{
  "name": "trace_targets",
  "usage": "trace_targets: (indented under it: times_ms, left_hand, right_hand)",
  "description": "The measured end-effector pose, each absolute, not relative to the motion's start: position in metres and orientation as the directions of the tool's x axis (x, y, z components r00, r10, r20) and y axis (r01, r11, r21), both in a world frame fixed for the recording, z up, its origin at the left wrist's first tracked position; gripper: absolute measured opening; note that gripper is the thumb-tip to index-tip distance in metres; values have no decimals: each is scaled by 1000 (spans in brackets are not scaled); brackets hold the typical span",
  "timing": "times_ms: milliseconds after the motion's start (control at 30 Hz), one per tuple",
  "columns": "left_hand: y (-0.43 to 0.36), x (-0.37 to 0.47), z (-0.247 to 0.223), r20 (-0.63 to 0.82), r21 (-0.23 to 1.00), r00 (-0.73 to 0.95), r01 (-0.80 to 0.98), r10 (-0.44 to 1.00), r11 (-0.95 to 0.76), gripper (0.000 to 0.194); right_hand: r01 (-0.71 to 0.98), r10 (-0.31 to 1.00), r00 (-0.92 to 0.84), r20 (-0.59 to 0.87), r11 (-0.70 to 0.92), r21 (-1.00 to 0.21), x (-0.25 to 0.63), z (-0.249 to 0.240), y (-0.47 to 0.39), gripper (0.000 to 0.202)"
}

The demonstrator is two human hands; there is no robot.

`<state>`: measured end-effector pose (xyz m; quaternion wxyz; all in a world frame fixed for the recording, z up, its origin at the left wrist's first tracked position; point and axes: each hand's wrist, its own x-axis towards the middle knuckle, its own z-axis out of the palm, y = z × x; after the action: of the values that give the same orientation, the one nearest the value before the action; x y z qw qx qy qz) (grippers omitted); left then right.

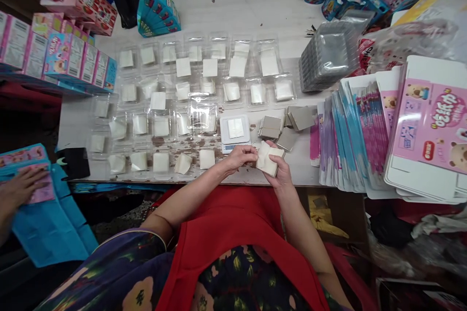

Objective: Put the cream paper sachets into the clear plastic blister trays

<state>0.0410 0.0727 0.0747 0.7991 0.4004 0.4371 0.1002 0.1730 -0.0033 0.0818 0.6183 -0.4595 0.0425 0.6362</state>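
My right hand is wrapped round a stack of cream paper squares near the table's front edge. The fingers of my left hand are pinched together at the stack's left side; whether a sheet is between them is too small to tell. Just behind my left hand, a small white scale bears white squares. Grey square pieces lie in piles behind my right hand. Clear plastic trays with pale squares in them stand in rows to the left and behind.
Nested clear trays and flat printed cartons are on the right. Small pink boxes and a blue display box stand at the left and back. Another person's hand rests on blue packaging at far left.
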Motion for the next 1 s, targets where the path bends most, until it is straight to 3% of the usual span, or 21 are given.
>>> trace_targets:
  times_ms: [233, 333, 400, 500, 567, 733, 933, 1000]
  left_hand:
    - [65, 36, 56, -677, 592, 574, 54, 460, 804, 38]
    - [72, 35, 55, -662, 695, 555, 202, 504, 690, 39]
    - [82, 32, 55, -612, 791, 532, 398, 585, 466, 26]
    - [105, 22, 56, -503, 758, 394, 628, 770, 174, 8]
    - [124, 15, 55, -476, 717, 263, 669, 839, 196, 8]
    - [158, 16, 34, -547, 680, 74, 620, 834, 392, 7]
    - [159, 33, 17, -451, 540, -36, 785, 892, 304, 9]
    - [156, 33, 17, -380, 511, -49, 821, 924, 254, 23]
  right_hand:
    - [-566, 682, 407, -608, -334, -754, 161, 64, -1, 43]
    - [-450, 711, 406, -575, -392, -802, 153, 61, 0, 42]
    - [-462, 724, 368, -583, -402, -790, 149, 59, 1, 43]
    - [-596, 690, 304, -656, -400, -697, 145, 53, 1, 47]
    - [-664, 644, 293, -707, -395, -635, 145, 46, -2, 48]
    - [-712, 583, 280, -763, -407, -573, 146, 36, -16, 50]
    - [-704, 546, 318, -775, -411, -579, 150, 38, -25, 49]
    - [-706, 545, 319, -776, -409, -578, 152, 39, -27, 48]
